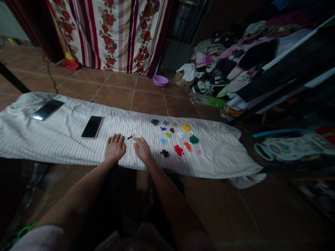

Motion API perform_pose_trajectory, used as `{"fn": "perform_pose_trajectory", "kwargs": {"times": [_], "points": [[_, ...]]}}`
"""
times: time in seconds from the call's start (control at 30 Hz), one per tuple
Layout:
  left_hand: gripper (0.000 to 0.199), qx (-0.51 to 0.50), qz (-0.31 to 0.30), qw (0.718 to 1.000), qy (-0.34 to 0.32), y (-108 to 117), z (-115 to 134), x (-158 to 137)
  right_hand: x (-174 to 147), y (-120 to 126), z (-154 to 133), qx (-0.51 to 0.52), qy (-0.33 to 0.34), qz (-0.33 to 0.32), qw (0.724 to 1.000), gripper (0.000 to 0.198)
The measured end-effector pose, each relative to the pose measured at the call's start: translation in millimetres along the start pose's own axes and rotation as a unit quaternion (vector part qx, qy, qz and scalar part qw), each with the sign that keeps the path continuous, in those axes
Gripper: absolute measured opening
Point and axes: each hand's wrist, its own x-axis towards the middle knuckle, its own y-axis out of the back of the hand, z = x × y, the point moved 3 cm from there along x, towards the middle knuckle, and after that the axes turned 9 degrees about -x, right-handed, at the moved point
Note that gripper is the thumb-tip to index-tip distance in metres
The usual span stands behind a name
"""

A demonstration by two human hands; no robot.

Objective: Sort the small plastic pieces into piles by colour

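Fingers together, left hand (pixel 114 147) lies flat beside tiny mixed-colour pieces (pixel 131 136); right hand (pixel 142 149) points, curled.

A person's 2 bare forearms run up from the bottom edge of the head view, uncovered from elbow to wrist. The left hand (pixel 114 147) and right hand (pixel 142 149) carry no rings, watch or bracelet that can be made out in the dim light. A pale, pinkish-grey garment shows at the lower left, near the left upper arm. Dark clothing fills the shadowed space between the 2 arms.
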Motion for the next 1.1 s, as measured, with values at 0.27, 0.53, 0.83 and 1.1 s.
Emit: {"fn": "perform_pose_trajectory", "kwargs": {"times": [0.27, 0.53, 0.83, 1.1], "points": [[0.046, -0.001, -0.013, 1.0, 0.007, 1, 2, 0, 18, -6, -13, -0.029, -0.038, -0.05, 0.998, 0.042], [0.047, 0.002, -0.013, 1.0, 0.01, 0, 2, 0, 24, -11, -16, -0.043, -0.058, -0.047, 0.996, 0.037], [0.046, 0.01, -0.006, 1.0, 0.007, 0, 2, 0, 25, -10, -16, -0.059, -0.08, -0.03, 0.995, 0.014], [0.046, -0.008, -0.007, 1.0, 0.011, 1, 2, 0, 32, -9, -21, -0.079, -0.133, -0.052, 0.987, 0.014]]}}
